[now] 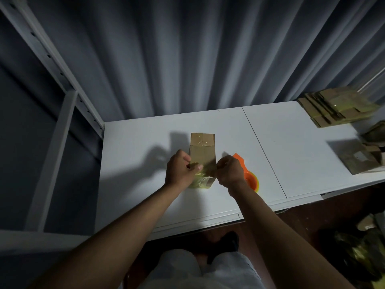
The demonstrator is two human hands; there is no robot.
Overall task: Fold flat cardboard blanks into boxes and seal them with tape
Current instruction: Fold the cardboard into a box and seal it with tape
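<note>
I count one cardboard box (202,152) in work, standing near the middle of the white table (135,195), its far flap upright and glossy tape already across the fold. My left hand (180,171) grips the box's near left edge, fingers curled, thumb pressed onto a yellowish strip of tape (201,174) stretched across the near end. My right hand (230,171) pinches the other end of that strip at the box's right edge, fingers bunched tight. Both forearms reach in from below, wrists bent slightly inward toward each other. Just right of that hand lies one orange tape dispenser (251,179), partly hidden behind the wrist. At the far right corner I see one stack of flat cardboard blanks (333,108), and nearer, one flattened box (358,160).
</note>
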